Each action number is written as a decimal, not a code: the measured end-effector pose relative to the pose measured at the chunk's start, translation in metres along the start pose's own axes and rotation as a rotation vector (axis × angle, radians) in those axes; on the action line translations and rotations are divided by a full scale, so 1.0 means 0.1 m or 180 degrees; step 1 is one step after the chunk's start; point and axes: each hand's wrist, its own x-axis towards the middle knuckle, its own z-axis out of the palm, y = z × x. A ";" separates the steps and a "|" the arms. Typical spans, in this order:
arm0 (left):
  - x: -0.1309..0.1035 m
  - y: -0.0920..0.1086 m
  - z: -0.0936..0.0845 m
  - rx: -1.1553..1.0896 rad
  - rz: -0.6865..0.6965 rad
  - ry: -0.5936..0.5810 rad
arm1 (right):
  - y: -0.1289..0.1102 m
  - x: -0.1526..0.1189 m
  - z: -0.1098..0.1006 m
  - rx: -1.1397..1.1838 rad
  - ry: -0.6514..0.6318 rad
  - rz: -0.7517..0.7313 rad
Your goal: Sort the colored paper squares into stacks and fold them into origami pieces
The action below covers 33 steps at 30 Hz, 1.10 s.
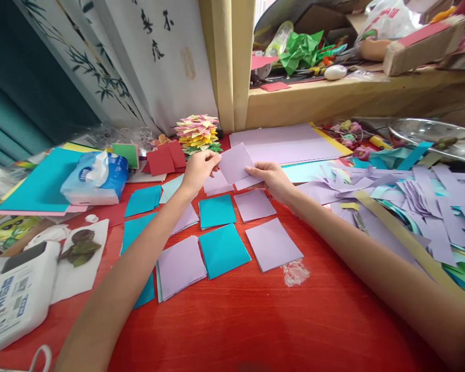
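Observation:
A light purple paper square (237, 163) is held up slightly tilted between my hands. My left hand (200, 169) pinches at its left edge, and my right hand (270, 178) grips its right corner between thumb and fingers. Beneath, stacks of paper squares lie in rows on the red table. Among them are a purple stack (181, 266) at the front, a blue stack (223, 249) beside it, another purple stack (273, 243) to the right and a smaller blue stack (217, 211) behind. My left forearm covers part of the blue squares on the left.
Purple and green paper strips (422, 206) heap up at the right near a metal bowl (442, 135). Large purple sheets (275, 142) lie at the back beside a folded-paper stack (197, 133). On the left are a tissue pack (95, 178) and a white device (21, 297).

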 end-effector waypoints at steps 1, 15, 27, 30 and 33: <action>0.01 0.00 0.00 0.0019 0.0079 0.0003 | 0.00 0.00 0.00 -0.0012 0.0044 0.0012; 0.00 0.00 0.00 0.0566 0.0575 -0.0101 | 0.02 0.00 -0.01 -0.0199 0.0368 -0.0012; -0.05 0.08 -0.02 0.1235 0.1138 0.0180 | 0.05 0.02 -0.02 -0.0264 0.0419 -0.0139; -0.07 0.10 -0.01 0.1319 0.1258 0.0233 | 0.05 0.02 -0.01 -0.0196 0.0473 -0.0146; -0.08 0.10 0.00 0.1411 0.1363 0.0280 | 0.04 0.01 -0.01 -0.0170 0.0518 -0.0185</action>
